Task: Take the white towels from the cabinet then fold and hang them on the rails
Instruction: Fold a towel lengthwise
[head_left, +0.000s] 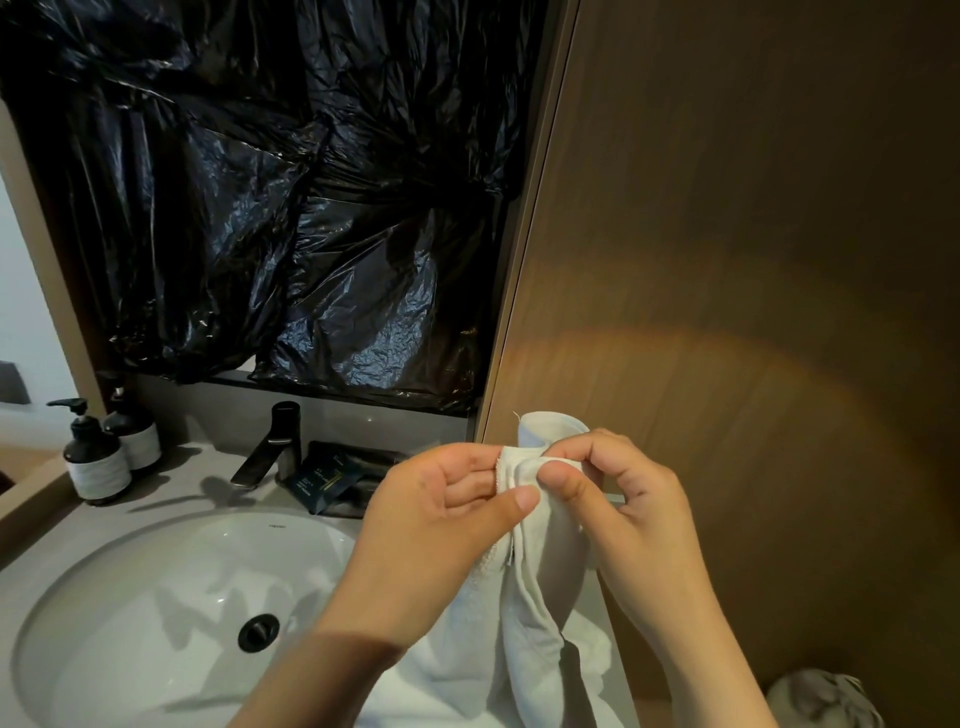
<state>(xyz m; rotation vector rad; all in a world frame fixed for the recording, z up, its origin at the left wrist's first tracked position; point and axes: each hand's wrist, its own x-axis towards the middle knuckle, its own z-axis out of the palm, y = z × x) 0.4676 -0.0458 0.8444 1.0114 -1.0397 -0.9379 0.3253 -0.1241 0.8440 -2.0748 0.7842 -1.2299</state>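
The towel is pinched at its top hem by the left grip and the right grip, close together beside the sink, and if either pinch is loosened, the matched edges can be lost.

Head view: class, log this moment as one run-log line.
stage: folding | left hand: pinches towel's top edge | right hand: pinches same edge | white towel: hangs below both hands, beside sink
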